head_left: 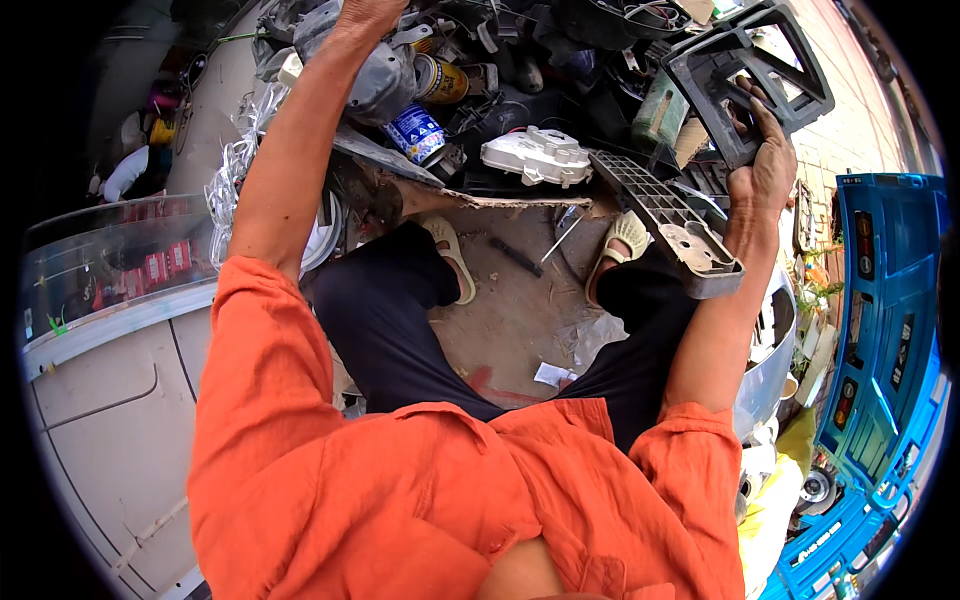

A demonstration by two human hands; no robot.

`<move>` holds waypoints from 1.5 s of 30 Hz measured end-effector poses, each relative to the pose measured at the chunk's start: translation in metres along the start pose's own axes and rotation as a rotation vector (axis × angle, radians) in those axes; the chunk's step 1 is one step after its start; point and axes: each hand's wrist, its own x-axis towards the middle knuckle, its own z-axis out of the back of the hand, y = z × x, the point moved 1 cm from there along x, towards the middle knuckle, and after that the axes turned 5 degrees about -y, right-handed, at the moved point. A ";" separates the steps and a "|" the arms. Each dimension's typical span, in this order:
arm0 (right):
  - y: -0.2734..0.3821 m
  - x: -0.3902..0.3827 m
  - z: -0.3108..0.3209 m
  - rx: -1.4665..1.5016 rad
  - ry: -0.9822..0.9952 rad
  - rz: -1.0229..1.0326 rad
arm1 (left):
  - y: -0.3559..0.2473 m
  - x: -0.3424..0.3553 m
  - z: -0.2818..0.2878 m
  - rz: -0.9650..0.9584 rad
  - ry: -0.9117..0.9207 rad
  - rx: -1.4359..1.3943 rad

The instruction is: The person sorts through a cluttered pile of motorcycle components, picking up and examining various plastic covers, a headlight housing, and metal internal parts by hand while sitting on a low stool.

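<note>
Fingers of the right hand [765,175] bent through an opening of the black frame [720,70] and closed on its near bar, with little slack to be seen; frame itself raised and tilted at the upper right, beside the far end of the pile [520,75]. Left hand [372,10] cut off by the upper edge, near the grey plastic [385,85]; spread and hold of its fingers not to be told. Step in hand, by judgement: handling of the frame at the border of the pile. Next move, likewise by judgement: seems to call for a firm wrist and a free path past the grey strip [665,205], slanted close to the right forearm. Within the pile: dark plastic parts, a white housing [540,157], a blue can [415,133] and a yellow can [440,80]. Below, on the dusty ground [480,325] between two pale slippers [455,260]: a dark bar [515,257], a thin rod [562,238] and, nearer, some paper [553,375]. Surroundings: to the left, white wire [238,170] in a tangle and a glass case [85,265] with red boxes [155,266]; to the right, in daylight, a blue truck [880,320], its outline bent by the lens.
</note>
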 end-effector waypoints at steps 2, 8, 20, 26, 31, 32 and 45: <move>0.002 -0.006 -0.005 -0.005 -0.056 -0.023 | -0.009 0.001 0.011 -0.102 -0.079 -0.202; 0.001 -0.006 -0.007 0.002 0.017 -0.023 | 0.048 -0.028 -0.004 0.307 0.058 -0.237; -0.001 -0.002 -0.002 -0.058 0.035 0.002 | 0.022 -0.056 -0.017 0.254 -0.170 -0.380; 0.000 0.002 0.004 0.028 -0.016 0.009 | 0.022 -0.092 -0.033 0.008 -0.030 -0.084; -0.003 -0.002 -0.002 -0.040 0.021 0.032 | 0.067 -0.111 -0.059 -0.527 0.094 0.385; -0.003 -0.004 -0.004 -0.043 0.009 0.030 | 0.076 -0.114 -0.065 -0.497 0.112 0.411; -0.003 -0.002 0.001 -0.027 0.034 -0.013 | 0.064 -0.133 -0.095 -0.469 0.428 0.794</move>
